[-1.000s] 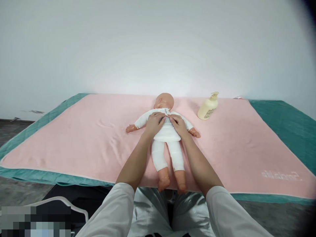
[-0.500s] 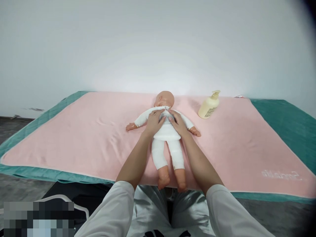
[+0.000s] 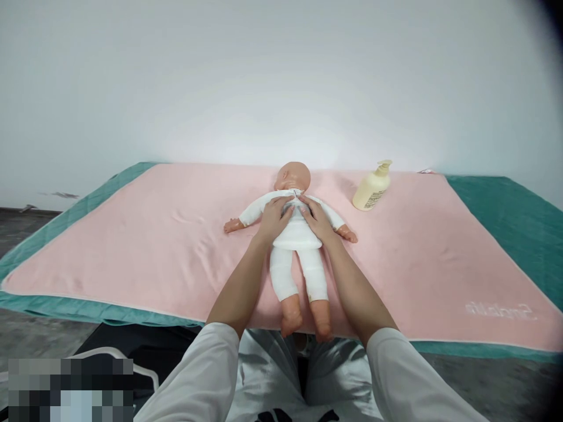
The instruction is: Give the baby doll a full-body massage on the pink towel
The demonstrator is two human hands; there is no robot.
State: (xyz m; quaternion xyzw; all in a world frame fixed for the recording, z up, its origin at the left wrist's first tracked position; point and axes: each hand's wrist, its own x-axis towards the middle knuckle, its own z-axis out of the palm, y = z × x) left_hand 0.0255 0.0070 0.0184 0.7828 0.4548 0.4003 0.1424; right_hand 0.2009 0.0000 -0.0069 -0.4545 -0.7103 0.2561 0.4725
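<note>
A baby doll (image 3: 299, 231) in white wrapping lies face down on a pink cloth (image 3: 132, 234), its head toward the wall and its feet at the near edge. My left hand (image 3: 276, 215) rests flat on the left side of its upper back, fingers stretched toward the middle. On the right side of the back lies my right hand (image 3: 315, 217), also flat with the fingers extended. The fingertips of both hands come close together near the spine, below the neck. Neither hand grips anything.
A cream pump bottle (image 3: 372, 189) stands on the pink cloth, right of the doll. A green cover (image 3: 519, 217) shows beneath the cloth along its edges. Behind is a pale wall (image 3: 281, 76). A white curved frame (image 3: 145, 370) is at the lower left.
</note>
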